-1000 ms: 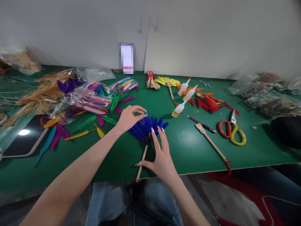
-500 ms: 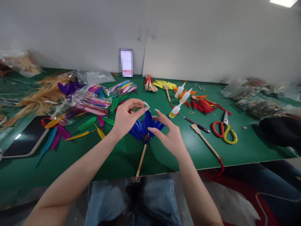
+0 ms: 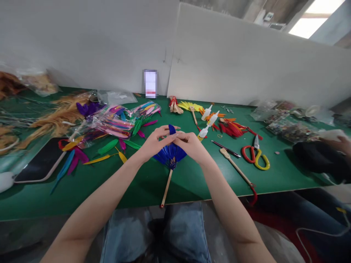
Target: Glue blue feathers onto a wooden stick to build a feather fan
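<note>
A fan of dark blue feathers [image 3: 164, 156] on a pale wooden stick [image 3: 166, 188] lies in front of me, the stick pointing toward the table's near edge. Over its upper part my left hand [image 3: 155, 142] and my right hand [image 3: 189, 144] meet, thumbs and fingertips pressed together. Between them they pinch a blue feather [image 3: 172, 129], whose tip sticks up above the fingers. Its lower part is hidden, so I cannot tell whether it is joined to the fan.
Left are bagged coloured feathers [image 3: 113, 124], loose feathers and a dark phone [image 3: 41, 160]. Right are white glue bottles [image 3: 203, 133], a pen [image 3: 226, 149], another wooden stick [image 3: 237, 167] and scissors [image 3: 257, 153]. Behind are a yellow feather fan [image 3: 189, 106] and an upright phone [image 3: 150, 84]. Another person's hand [image 3: 342, 144] shows far right.
My right hand has gone from spread fingers to a pinch beside my left hand at the blue feather. The view has tilted up slightly, and the blue fan lies where it did.
</note>
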`<state>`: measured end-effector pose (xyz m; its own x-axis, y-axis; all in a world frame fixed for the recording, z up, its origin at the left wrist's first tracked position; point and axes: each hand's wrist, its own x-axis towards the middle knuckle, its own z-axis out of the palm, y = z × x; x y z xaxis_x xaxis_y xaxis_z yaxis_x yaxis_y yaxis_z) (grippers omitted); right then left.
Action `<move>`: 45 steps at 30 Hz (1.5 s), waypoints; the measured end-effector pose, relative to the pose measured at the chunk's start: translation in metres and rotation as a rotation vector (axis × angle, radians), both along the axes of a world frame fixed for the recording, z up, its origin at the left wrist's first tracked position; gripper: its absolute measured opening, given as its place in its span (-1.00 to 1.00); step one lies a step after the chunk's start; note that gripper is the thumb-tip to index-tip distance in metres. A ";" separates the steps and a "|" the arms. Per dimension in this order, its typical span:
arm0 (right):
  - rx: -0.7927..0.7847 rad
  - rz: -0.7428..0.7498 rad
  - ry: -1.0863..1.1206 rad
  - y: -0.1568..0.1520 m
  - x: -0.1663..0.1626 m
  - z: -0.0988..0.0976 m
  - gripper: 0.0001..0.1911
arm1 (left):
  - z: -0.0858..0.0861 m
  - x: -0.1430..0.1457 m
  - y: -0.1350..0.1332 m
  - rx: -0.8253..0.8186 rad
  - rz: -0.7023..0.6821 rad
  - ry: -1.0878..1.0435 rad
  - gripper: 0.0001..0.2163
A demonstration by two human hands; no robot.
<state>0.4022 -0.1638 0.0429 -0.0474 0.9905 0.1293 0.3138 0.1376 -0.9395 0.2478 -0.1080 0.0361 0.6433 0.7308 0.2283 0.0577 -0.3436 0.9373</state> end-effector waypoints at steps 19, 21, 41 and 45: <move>-0.113 -0.066 0.257 -0.027 -0.021 -0.017 -0.71 | -0.015 -0.001 0.012 -0.096 0.319 -0.312 -0.67; -0.091 -0.106 0.251 -0.027 -0.021 -0.017 -0.73 | -0.016 -0.001 0.013 -0.151 0.297 -0.306 -0.68; 0.070 -0.664 -0.113 0.020 0.102 -0.108 -0.36 | -0.035 -0.002 0.024 -0.368 0.463 -0.315 -0.72; 0.133 -0.665 -0.065 0.015 0.096 -0.091 -0.39 | -0.037 -0.003 0.026 -0.348 0.488 -0.315 -0.70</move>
